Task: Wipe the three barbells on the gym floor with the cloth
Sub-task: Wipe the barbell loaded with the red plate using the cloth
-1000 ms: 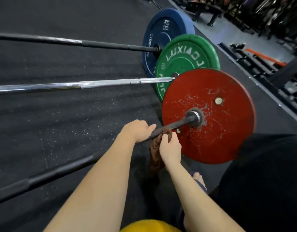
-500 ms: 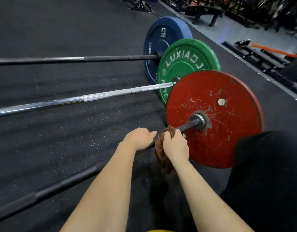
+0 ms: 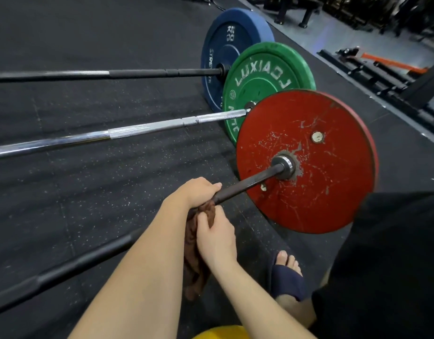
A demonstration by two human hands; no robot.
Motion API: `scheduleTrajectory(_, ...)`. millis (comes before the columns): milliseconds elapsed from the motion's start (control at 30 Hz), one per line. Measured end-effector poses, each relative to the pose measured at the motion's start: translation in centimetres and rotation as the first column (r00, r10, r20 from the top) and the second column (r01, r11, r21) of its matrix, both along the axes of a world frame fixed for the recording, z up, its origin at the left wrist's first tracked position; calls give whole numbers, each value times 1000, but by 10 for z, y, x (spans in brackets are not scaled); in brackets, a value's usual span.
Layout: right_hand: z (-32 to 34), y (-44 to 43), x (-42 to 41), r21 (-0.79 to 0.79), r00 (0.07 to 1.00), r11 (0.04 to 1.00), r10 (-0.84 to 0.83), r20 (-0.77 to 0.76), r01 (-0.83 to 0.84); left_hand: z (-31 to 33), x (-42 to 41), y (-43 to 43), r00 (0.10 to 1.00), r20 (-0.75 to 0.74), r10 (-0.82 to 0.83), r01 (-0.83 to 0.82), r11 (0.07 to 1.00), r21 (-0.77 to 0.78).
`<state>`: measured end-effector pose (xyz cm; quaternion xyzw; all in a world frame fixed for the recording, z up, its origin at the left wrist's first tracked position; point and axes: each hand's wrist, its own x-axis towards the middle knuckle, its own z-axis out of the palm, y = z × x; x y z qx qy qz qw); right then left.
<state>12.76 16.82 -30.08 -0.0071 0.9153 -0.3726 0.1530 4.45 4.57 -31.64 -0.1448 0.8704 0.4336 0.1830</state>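
Three barbells lie side by side on the black rubber floor. The nearest has a dark bar (image 3: 250,182) and a scuffed red plate (image 3: 306,162). My left hand (image 3: 199,193) grips this bar a short way from the plate. My right hand (image 3: 216,237) holds a brown cloth (image 3: 194,255) just below the bar, and the cloth hangs down under it. Behind lies a chrome bar (image 3: 137,132) with a green plate (image 3: 267,81). Farthest is a dark bar (image 3: 137,74) with a blue plate (image 3: 228,45).
My right foot in a dark slipper (image 3: 288,272) stands on the floor beside the red plate. Dark clothing fills the lower right. Racks and an orange-handled tool (image 3: 392,62) lie beyond the mat's edge at the right.
My right hand with the cloth has slid back along the bar away from the red plate, and now sits below and behind my left hand. The view has shifted slightly.
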Motion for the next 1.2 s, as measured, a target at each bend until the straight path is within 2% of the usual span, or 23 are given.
scheduleTrajectory(67, 0, 11, -24, 6, 990, 991, -130, -52, 130, 1, 4, -1, 1000, -29, -6, 6, 1000, 0)
scheduleTrajectory(167, 11, 33, -70, -61, 945, 943, -325, 26, 326, 5, 13, -2, 998, -63, 18, -20, 999, -33)
scheduleTrajectory(233, 14, 38, -79, -38, 956, 956, -290, 36, 292, 6, 15, -2, 997, -70, 20, -24, 998, -52)
scheduleTrajectory(367, 6, 24, -44, 38, 994, 995, -92, -51, 94, 12, 16, 1, 1000, -22, 10, -11, 999, -48)
scheduleTrajectory(533, 3, 21, -31, -9, 1000, 1000, 20, 18, -20, 12, 12, 2, 995, 97, 21, -20, 1000, -17)
scheduleTrajectory(667, 5, 36, -55, -7, 998, 998, -58, 33, 58, 8, 11, 4, 996, 75, 45, -39, 996, -84)
scheduleTrajectory(800, 13, 40, -68, 3, 990, 990, -140, 29, 140, 12, 12, 4, 995, 86, 51, -45, 996, -78)
scheduleTrajectory(933, 6, 23, -34, 6, 998, 998, -61, -2, 61, 13, 13, 3, 995, 89, 49, -46, 998, -41)
scheduleTrajectory(1033, 2, 11, -13, -17, 999, 1000, 16, 32, -16, 9, 10, 0, 993, 106, 41, -38, 999, -27)
scheduleTrajectory(1200, 4, 13, -21, 20, 1000, 1000, 24, 0, -24, 12, 11, 0, 997, 70, -7, 9, 1000, -24)
